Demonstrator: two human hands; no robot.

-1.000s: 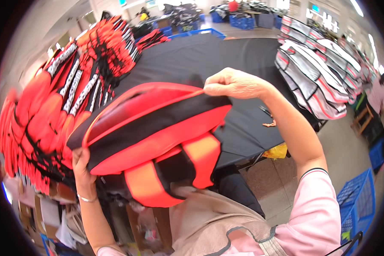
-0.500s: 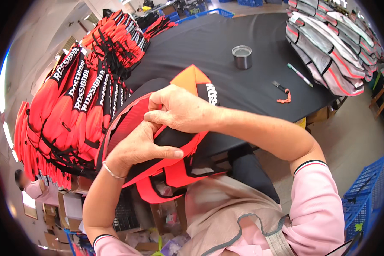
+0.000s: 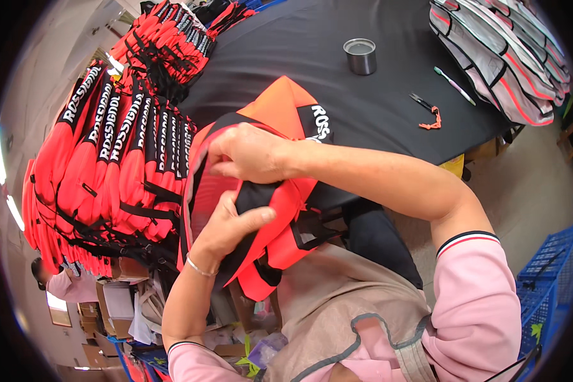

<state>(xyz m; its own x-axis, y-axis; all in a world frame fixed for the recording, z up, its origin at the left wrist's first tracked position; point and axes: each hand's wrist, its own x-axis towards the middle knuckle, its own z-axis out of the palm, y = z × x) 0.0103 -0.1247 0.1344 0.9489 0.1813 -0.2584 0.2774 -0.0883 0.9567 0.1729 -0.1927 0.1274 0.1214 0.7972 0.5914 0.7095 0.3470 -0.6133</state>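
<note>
Gripping an orange-and-black bag [image 3: 280,191], left hand [image 3: 226,229] and right hand [image 3: 248,153] pinch its edge.

There is 1 view, worn on my head: it looks steeply down, very near my hands [image 3: 242,191], and forward across the black surface [image 3: 375,108], edges bent by the fisheye.

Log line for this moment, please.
left hand: grips red bag | right hand: pinches bag top | stack: left | tin: table
</note>
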